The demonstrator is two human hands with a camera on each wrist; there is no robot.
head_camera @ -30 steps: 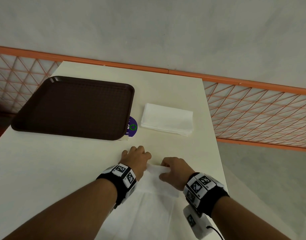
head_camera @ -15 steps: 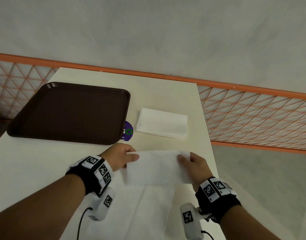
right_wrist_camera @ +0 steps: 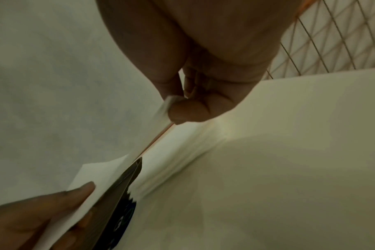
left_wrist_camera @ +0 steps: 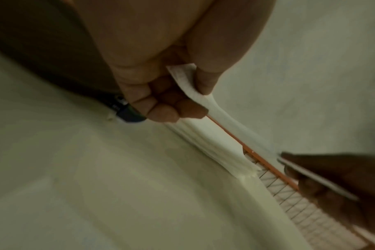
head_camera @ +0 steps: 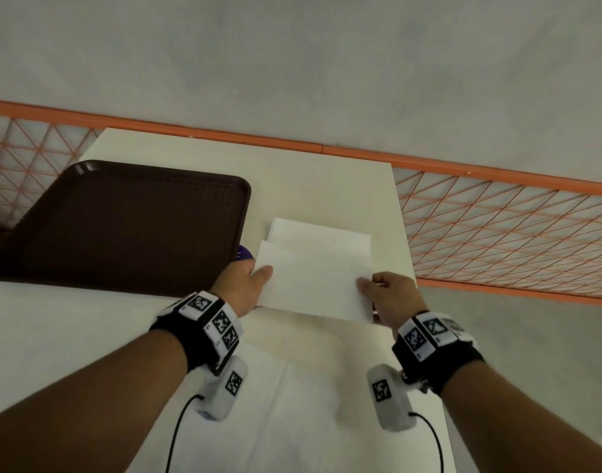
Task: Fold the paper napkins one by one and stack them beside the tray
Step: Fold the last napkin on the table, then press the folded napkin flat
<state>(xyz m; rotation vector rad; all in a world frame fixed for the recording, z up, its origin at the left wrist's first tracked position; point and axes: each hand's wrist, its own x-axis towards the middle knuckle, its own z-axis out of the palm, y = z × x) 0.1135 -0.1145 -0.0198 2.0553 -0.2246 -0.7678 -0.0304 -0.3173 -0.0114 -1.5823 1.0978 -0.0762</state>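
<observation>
A folded white napkin (head_camera: 313, 281) hangs flat in the air between both hands, just above and in front of the stack of folded napkins (head_camera: 321, 232) lying right of the brown tray (head_camera: 122, 223). My left hand (head_camera: 248, 281) pinches the napkin's left edge (left_wrist_camera: 188, 86) between thumb and fingers. On the opposite edge (right_wrist_camera: 166, 104), my right hand (head_camera: 381, 290) pinches it the same way. The stack's layered edge (left_wrist_camera: 214, 147) lies under the held napkin. Unfolded napkins (head_camera: 292, 404) lie near me, between my forearms.
A purple round sticker (head_camera: 243, 252) peeks out at the tray's near right corner. The white table (head_camera: 327, 186) ends close on the right, beside an orange wire-mesh fence (head_camera: 497, 233). A grey wall stands behind the fence.
Both hands lifted the folded napkin off the unfolded pile and carried it forward, from near me up over the front of the stack beside the tray.
</observation>
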